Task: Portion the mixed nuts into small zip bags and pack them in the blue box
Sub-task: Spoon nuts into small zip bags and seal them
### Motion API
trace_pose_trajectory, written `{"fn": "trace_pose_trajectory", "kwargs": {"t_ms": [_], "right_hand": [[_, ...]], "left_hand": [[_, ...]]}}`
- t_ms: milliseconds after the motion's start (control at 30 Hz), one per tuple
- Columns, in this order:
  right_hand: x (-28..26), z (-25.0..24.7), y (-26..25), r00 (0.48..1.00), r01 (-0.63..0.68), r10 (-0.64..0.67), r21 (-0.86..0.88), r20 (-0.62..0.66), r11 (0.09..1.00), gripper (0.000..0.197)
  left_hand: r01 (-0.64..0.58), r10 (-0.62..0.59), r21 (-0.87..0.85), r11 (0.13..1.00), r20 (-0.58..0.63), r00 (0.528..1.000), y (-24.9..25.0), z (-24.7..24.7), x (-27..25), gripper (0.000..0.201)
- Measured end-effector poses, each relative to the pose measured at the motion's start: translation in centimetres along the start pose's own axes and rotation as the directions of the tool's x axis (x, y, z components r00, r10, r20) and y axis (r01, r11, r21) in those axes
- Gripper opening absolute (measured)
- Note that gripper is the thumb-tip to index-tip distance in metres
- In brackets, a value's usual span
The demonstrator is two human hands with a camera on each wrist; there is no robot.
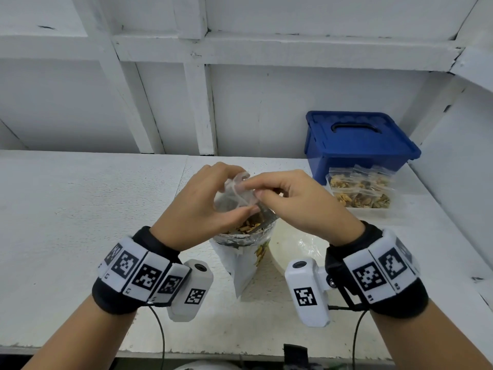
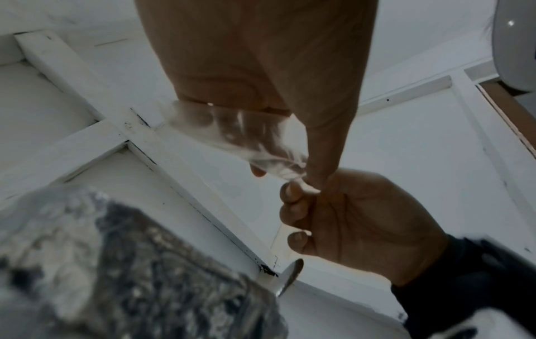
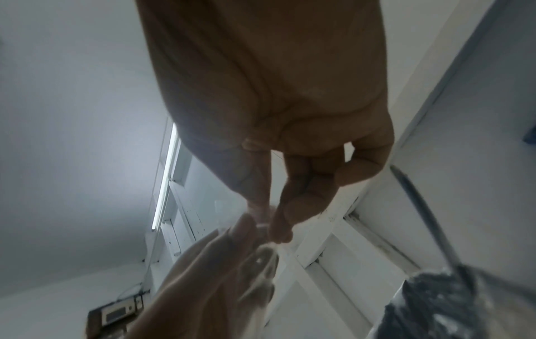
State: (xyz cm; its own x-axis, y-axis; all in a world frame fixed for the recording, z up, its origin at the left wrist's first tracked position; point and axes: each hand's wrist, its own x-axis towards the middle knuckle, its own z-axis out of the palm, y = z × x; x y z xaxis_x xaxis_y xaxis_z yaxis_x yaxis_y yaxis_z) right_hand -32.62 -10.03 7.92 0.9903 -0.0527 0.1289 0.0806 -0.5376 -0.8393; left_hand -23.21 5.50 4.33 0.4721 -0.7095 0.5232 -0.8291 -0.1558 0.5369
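A small clear zip bag [image 1: 234,194] is held between both hands just above the open foil-lined bag of mixed nuts [image 1: 246,236]. My left hand [image 1: 202,206] grips the zip bag from the left, thumb under it. My right hand [image 1: 288,198] pinches the bag's top edge with thumb and forefinger. In the left wrist view the empty zip bag [image 2: 246,137] hangs from my left fingers and the right hand [image 2: 333,213] pinches its corner. A metal spoon handle [image 1: 264,212] sticks out of the nut bag. The blue box [image 1: 357,142] sits at the back right with its lid on.
A clear tray [image 1: 330,182] of filled nut bags [image 1: 360,190] lies in front of the blue box. A white round lid or plate [image 1: 282,249] with clear plastic on it sits right of the nut bag. White walls close in at the back and right.
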Motion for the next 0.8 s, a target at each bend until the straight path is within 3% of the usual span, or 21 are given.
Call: {"fn": "trace_pose_trajectory", "kwargs": {"t_ms": [167,300,367,467,567,700,800], "right_hand": [[-1.1,-0.5,1.6,0.987,-0.040,-0.004,-0.272,-0.158,0.962,0.028],[-1.9,-0.4,3.5,0.982,-0.186,0.176,-0.434,-0.063,0.882,0.047],[-2.0,0.2,4.3,0.976,-0.217,0.210,-0.397,-0.061,0.892,0.036],[-1.8,1.1,5.1,0.969,-0.198,0.147,-0.273,-0.196,0.942,0.015],[-1.4,1.6,5.1,0.964,-0.130,0.067,-0.240,-0.257,0.962,0.014],[-0.9,1.6,4.2,0.932,0.073,-0.197,-0.376,-0.303,0.924,0.019],[-0.5,1.6,4.5,0.927,0.162,-0.303,-0.493,-0.222,0.855,0.033]], "left_hand": [[0.112,-0.112,0.005,0.994,-0.027,0.993,-1.2,-0.9,-0.7,0.036],[0.228,-0.228,-0.011,0.974,-0.023,0.973,-2.7,-1.0,-1.6,0.038],[0.271,-0.271,-0.008,0.963,-0.010,0.963,-3.3,-0.7,-2.0,0.040],[0.320,-0.320,-0.020,0.947,0.017,0.947,-3.8,-0.3,-2.4,0.043],[0.355,-0.352,-0.046,0.934,0.064,0.934,-4.0,0.1,-2.5,0.045],[0.394,-0.388,-0.051,0.918,0.098,0.916,-4.2,0.4,-2.5,0.050],[0.406,-0.400,-0.068,0.911,0.093,0.912,-4.3,0.5,-2.5,0.052]]}}
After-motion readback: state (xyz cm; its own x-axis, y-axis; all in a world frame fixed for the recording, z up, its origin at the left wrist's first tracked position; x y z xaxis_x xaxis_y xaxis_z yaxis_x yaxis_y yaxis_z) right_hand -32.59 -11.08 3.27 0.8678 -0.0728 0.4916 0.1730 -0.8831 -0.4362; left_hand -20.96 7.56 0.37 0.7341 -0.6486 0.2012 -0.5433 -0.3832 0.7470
